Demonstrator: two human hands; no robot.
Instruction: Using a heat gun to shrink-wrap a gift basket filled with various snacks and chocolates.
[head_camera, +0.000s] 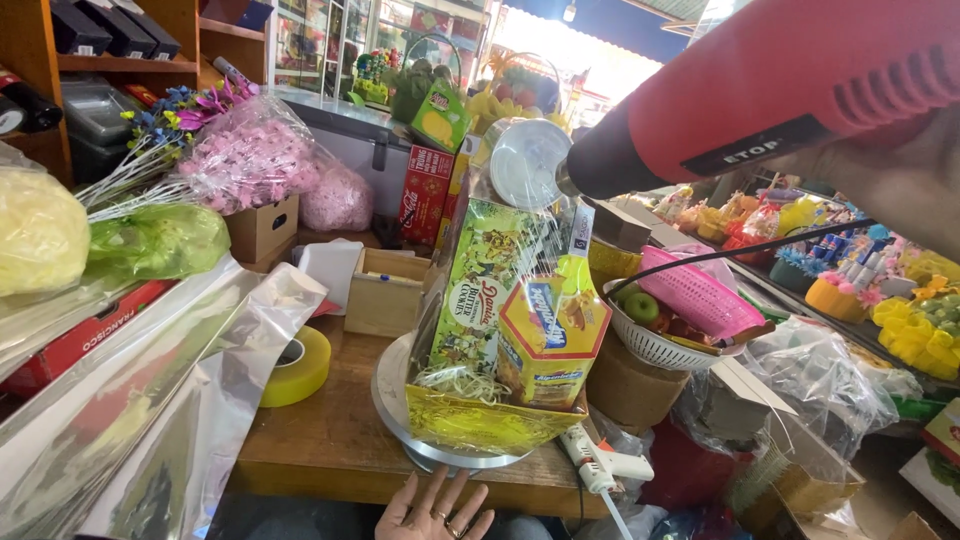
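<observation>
Crowded shop stall, wooden table (330, 440) at lower centre. Left hand (435, 510) at bottom edge: open, palm up, empty. Above, on round turntable (392, 395): shrink-wrapped gift basket (505, 330), green biscuit box, yellow carton, angled outward for display. Upper right: right hand (905, 180) clenched around red heat gun (740, 95), nozzle at the wrap's top.

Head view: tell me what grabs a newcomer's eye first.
The red heat gun fills the upper right, held in the right hand, its nozzle aimed at the top of a cellophane-wrapped gift basket on a round turntable at centre. Below, the left hand lies open, palm up, at the wooden table's front edge.
</observation>
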